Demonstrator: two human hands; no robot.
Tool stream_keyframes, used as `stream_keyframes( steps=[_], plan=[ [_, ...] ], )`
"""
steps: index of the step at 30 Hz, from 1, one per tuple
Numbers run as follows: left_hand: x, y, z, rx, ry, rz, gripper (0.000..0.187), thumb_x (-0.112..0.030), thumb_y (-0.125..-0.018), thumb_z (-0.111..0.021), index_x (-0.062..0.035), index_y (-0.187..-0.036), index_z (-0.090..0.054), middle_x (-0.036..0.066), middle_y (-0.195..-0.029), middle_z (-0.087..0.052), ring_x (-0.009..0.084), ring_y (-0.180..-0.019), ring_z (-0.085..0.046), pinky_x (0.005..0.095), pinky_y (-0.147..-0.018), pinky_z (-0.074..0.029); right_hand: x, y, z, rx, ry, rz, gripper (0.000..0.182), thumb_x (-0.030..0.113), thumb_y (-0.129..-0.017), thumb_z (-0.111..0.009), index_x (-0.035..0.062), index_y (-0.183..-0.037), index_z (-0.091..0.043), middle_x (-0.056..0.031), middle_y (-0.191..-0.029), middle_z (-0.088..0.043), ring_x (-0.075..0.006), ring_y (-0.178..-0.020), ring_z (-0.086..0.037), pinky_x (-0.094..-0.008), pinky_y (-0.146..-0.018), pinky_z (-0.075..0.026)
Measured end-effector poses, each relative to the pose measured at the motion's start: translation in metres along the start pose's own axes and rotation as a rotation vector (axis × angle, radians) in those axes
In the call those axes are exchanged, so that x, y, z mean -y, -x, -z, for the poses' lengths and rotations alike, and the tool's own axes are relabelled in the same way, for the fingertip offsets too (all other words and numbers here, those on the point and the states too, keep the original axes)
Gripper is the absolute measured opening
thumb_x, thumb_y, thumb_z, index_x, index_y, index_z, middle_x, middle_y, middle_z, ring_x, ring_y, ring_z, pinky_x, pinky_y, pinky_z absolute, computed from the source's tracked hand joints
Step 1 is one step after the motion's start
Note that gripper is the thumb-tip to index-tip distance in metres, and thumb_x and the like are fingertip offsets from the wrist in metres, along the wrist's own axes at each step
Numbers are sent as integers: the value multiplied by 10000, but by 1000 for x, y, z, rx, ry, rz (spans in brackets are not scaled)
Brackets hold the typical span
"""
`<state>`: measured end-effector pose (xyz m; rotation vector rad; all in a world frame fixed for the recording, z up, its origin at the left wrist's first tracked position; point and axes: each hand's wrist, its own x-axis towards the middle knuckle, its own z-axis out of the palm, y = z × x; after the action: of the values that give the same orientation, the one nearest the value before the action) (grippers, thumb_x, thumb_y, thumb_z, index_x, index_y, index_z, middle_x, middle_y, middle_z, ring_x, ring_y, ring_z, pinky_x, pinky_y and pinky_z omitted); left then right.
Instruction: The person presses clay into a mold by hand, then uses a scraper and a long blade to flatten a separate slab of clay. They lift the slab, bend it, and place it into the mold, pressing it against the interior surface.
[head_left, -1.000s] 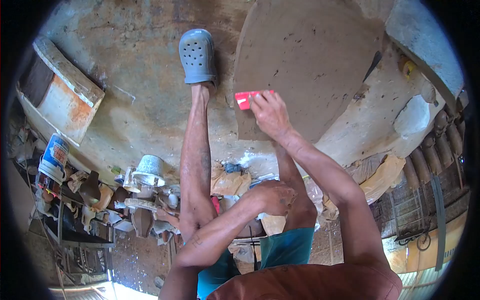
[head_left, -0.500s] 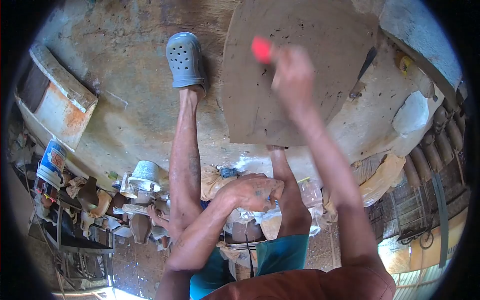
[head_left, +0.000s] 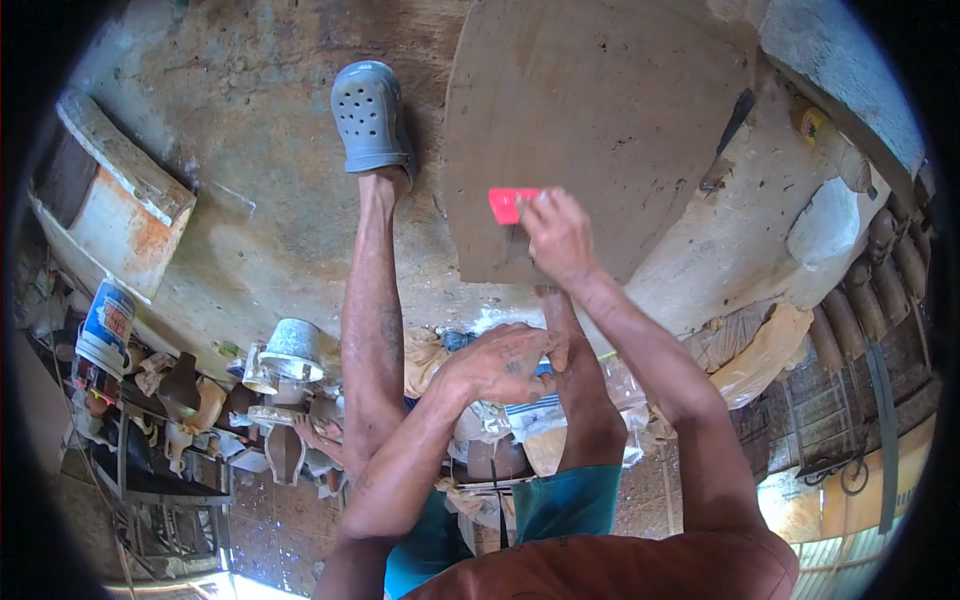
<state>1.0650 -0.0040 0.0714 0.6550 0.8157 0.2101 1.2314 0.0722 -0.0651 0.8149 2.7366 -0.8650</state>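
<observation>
Reaching forward, the right hand pinches a red scraper in its fingers against the near edge of the brown clay slab. The left hand rests loosely curled, empty, on the right knee. A grey clog sits just beside the slab.

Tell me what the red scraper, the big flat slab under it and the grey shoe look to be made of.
Red scraper in the right hand: likely thin plastic, going by its bright uniform colour and flat card shape.
Slab: probably damp clay; matte brown, smooth, with small pits and scrape lines.
Grey shoe: looks like moulded foam or rubber, one piece with round holes, dull finish.
</observation>
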Motion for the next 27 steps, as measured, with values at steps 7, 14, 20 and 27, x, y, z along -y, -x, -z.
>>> stream_keyframes(
  steps=[7,14,20,27],
  plan=[
    [-1,-1,10,-10,-42,-20,323,-196,-805,-718,-76,-1105,-700,149,-1036,-744,339,-1003,-704,459,-902,-535,53,139,-64,391,-67,71,354,140,-881,-666,-5,-1199,-718,-151,-1083,-646,-325,-1119,-604,-455,-941,-522],
    [9,-9,11,24,70,0,321,-202,-801,-736,-78,-1096,-709,175,-1087,-744,368,-1085,-697,469,-937,-534,-111,-93,77,-552,160,-84,228,10,-875,-666,74,-1082,-738,-122,-900,-666,-319,-855,-657,-444,-717,-545],
    [11,-17,-9,-73,-54,-1,323,-126,-771,-715,-52,-1082,-669,156,-1093,-753,355,-1068,-720,459,-942,-545,-155,-128,94,-290,140,62,375,-53,-784,-666,75,-1126,-749,-118,-967,-650,-326,-925,-664,-435,-798,-571],
    [13,-23,-10,-34,-15,-39,337,-96,-744,-708,-63,-1076,-661,151,-1089,-733,360,-1040,-697,462,-929,-542,-46,37,5,-67,-33,-14,383,-36,-727,-697,14,-1104,-745,-130,-1004,-644,-317,-990,-640,-446,-850,-566]
  ],
)
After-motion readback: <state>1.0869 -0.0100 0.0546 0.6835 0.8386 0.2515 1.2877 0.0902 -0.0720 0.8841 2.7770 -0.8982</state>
